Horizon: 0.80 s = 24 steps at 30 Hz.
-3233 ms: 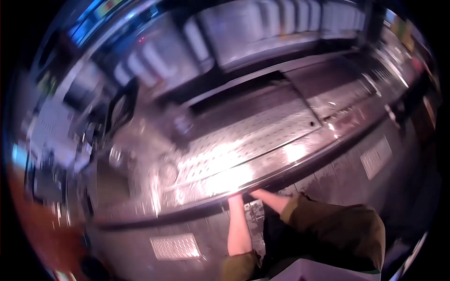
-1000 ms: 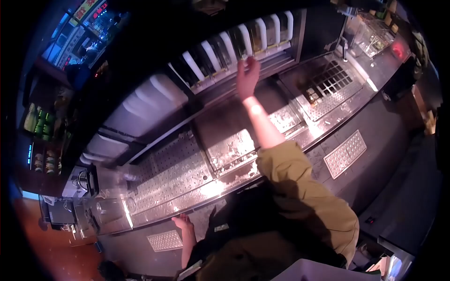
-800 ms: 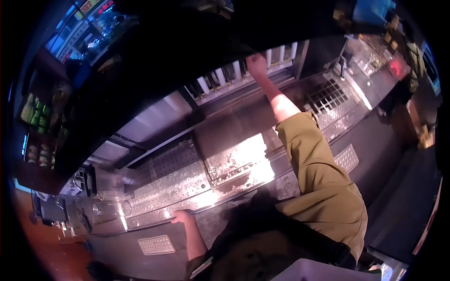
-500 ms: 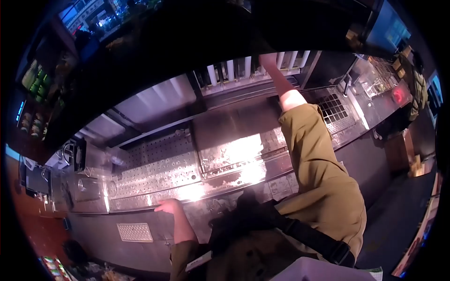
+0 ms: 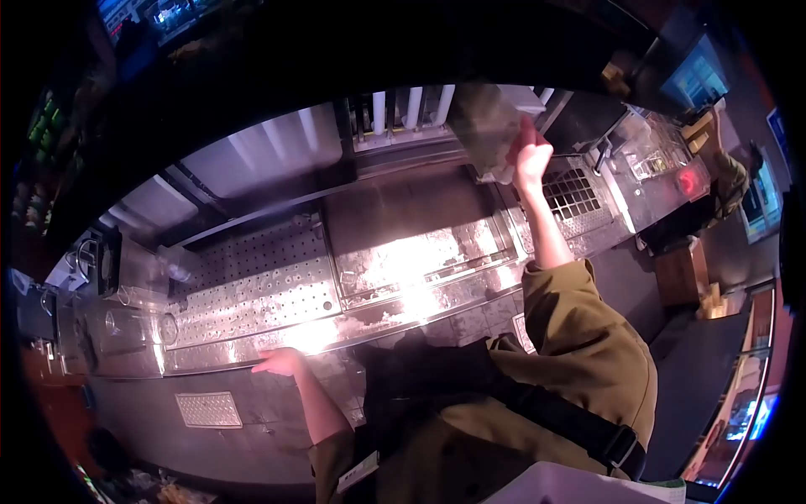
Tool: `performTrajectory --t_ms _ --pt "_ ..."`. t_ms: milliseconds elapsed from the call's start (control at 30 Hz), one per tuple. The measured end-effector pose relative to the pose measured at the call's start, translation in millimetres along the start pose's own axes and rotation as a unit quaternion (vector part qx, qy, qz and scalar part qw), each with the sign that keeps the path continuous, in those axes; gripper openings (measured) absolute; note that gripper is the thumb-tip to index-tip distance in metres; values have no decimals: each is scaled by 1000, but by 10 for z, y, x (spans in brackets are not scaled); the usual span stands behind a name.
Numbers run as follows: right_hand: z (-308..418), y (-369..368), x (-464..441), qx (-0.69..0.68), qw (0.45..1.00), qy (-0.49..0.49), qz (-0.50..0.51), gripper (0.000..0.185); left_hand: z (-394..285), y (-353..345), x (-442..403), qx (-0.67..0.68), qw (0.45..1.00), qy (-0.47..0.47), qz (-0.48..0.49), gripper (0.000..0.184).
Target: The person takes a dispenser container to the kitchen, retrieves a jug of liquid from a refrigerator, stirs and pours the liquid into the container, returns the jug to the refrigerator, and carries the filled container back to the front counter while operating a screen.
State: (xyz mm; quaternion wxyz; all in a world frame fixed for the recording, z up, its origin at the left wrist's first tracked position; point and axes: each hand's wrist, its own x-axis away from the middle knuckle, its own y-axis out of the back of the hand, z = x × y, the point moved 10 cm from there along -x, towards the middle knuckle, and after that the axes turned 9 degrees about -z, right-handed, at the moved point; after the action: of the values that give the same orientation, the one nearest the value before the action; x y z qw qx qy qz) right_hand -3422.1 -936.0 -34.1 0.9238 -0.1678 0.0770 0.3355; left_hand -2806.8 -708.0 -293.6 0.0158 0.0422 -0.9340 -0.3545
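My right hand [image 5: 531,155] is raised at the back of the steel counter, fingers closed at the right edge of a grey-green, cloth-like thing [image 5: 485,126] with whitish parts. Motion blurs it, so its exact kind is unclear. It hangs in front of the row of white upright tubes [image 5: 413,109]. My left hand [image 5: 281,362] is at the counter's front edge [image 5: 227,357], fingers stretched out and holding nothing. Between the hands lies a wet, shiny steel panel [image 5: 403,214], with a perforated drain tray [image 5: 252,269] to its left.
Clear containers [image 5: 126,332] stand at the counter's left end. A black grid [image 5: 573,195] is set into the counter on the right, and wire racks [image 5: 651,160] lie beyond it. Another person's sleeve [image 5: 729,181] shows at the far right. A dark overhang [image 5: 336,50] covers the back.
My right hand has come back from among the white tubes and now holds the grey-green thing. My left hand stays by the front edge. The view has shifted slightly.
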Motion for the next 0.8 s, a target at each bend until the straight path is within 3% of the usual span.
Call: performTrajectory --t_ms 100,233,567,800 --pt "77 214 60 2 999 44 -18 39 12 -8 -6 -18 1000 3 2 57" --pt "240 458 339 -26 1000 5 -11 38 21 -22 -3 12 1000 3 3 56" --pt "395 646 504 -20 998 43 -41 39 -4 32 52 36 998 27 43 56" --pt "429 648 530 -20 998 34 -53 38 68 -13 -58 -4 1000 -10 -15 54"
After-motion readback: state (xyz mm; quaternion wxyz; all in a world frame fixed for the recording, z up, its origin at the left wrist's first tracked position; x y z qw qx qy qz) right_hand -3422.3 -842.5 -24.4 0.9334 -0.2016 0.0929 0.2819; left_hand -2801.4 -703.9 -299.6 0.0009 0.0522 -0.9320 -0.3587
